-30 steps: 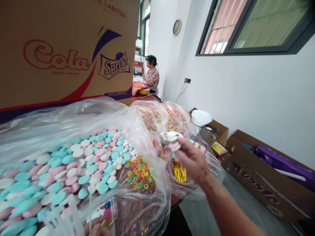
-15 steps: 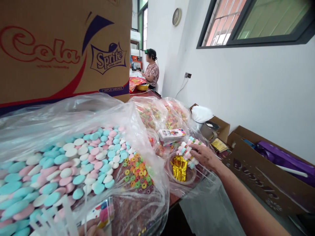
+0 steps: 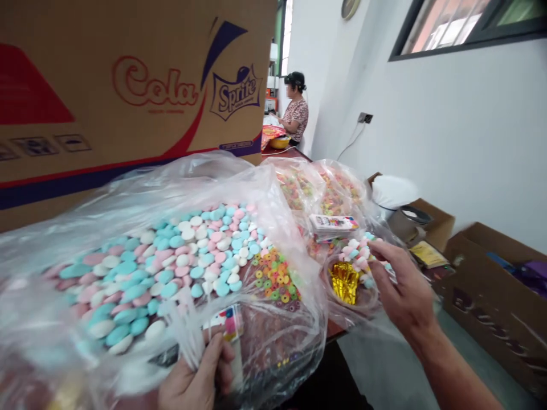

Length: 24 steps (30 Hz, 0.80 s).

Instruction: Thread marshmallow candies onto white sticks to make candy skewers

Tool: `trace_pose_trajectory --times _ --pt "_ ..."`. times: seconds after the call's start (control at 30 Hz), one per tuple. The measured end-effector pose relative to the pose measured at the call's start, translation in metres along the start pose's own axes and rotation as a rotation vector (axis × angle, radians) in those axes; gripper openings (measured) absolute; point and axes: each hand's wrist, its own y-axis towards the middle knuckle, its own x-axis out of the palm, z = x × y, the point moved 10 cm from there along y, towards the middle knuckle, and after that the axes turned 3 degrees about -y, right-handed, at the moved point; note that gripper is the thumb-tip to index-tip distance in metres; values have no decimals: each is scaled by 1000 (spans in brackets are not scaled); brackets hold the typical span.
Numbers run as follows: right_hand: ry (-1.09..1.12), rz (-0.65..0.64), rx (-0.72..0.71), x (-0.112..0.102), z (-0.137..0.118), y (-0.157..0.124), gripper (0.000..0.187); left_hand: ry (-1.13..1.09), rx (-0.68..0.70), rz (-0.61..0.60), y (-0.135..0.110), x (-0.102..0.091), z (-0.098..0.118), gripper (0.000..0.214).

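Low in the view, my left hand (image 3: 199,370) is closed round a bundle of thin white sticks (image 3: 186,322). A printed card (image 3: 231,322) with coloured spots shows beside its fingers. On the right, my right hand (image 3: 404,287) has its thumb and fingers apart over a small pile of candy skewers (image 3: 356,250) in pink, white and blue. The skewers lie on a round clear tub (image 3: 371,299) with gold foil ties (image 3: 345,283) in it. Clear plastic holds many pastel candy discs (image 3: 171,256) and coloured candy rings (image 3: 276,276).
Behind the candy stands a big cardboard box (image 3: 162,125). Stacked printed cards (image 3: 333,223) lie near bags of candy rings (image 3: 299,185). Open cartons (image 3: 482,290) stand at the right by the wall. Another person (image 3: 296,111) works at the table's far end.
The view has swung left and down, bringing more of my left hand and the sticks into sight. My right hand's fingers have lifted and parted at the candy skewers.
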Motion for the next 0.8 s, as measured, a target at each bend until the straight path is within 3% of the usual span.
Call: trace_pose_trajectory --times 0.13,0.27,0.47,0.8 --pt "262 -73 -233 19 -96 -29 41 -34 38 2 -3 -3 -2 48" --pt "385 -211 -354 63 -152 -61 41 -21 71 -34 -2 0 -8 46" --pt "406 -270 -400 101 -160 -88 39 -97 77 -51 -1 3 -7 40" --pt "473 -300 -356 109 -151 -96 32 -113 94 -50 -10 6 3 32"
